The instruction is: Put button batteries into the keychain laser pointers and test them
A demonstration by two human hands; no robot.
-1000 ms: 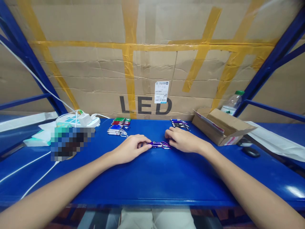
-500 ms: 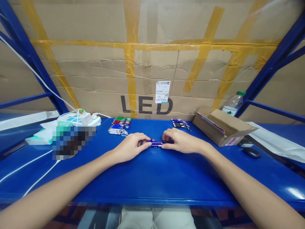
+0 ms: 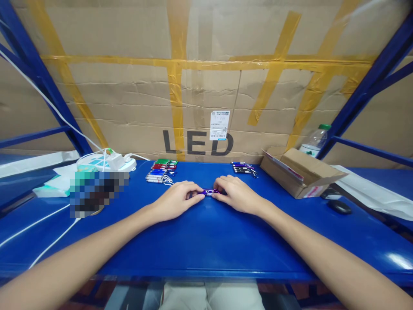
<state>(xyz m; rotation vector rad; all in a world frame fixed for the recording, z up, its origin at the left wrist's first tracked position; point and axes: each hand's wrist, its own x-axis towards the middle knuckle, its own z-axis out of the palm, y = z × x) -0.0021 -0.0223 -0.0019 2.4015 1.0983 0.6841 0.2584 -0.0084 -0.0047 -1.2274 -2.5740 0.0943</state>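
At the middle of the table, my left hand (image 3: 180, 198) pinches the left end of small purple keychain flashlights (image 3: 208, 192), slim metal tubes with silver parts. My right hand (image 3: 237, 193) is closed on their right end, its thumb and fingertips almost meeting the left ones. How many tubes lie between the fingers I cannot tell. Beyond my left hand, rows of green, red, blue and silver keychain flashlights (image 3: 162, 168) lie with their cords and clips pointing right. Beyond my right hand rests a smaller group of purple and black flashlights (image 3: 242, 168).
An open cardboard box (image 3: 300, 174) stands at the right, with a bottle (image 3: 314, 142) behind and a black mouse (image 3: 339, 206) in front. A power strip (image 3: 129, 163), tissue pack (image 3: 53, 185) and white cables occupy the left. A large taped carton (image 3: 138, 103) walls off the back.
My right hand has moved left, closer to my left hand, so less of the purple flashlights shows between them. My left hand has hardly moved.
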